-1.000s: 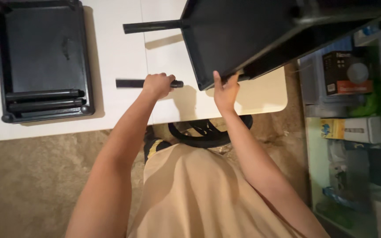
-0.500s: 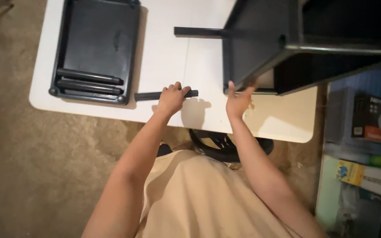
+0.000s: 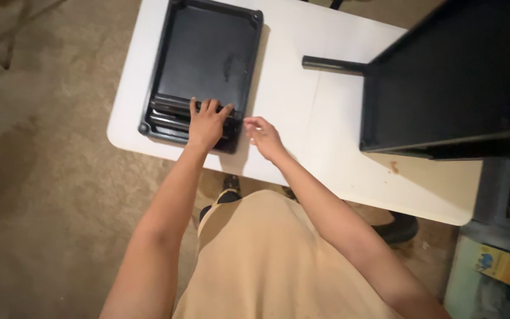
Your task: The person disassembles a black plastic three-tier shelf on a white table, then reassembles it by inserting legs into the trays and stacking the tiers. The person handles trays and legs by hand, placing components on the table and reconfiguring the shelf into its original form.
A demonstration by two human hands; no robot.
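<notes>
Left hand now on black tray rods, right hand off shelf

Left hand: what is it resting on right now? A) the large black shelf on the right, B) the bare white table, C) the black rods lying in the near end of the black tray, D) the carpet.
C: the left hand lies with fingers spread over the black rods at the near end of the black tray, on the white table.
</notes>
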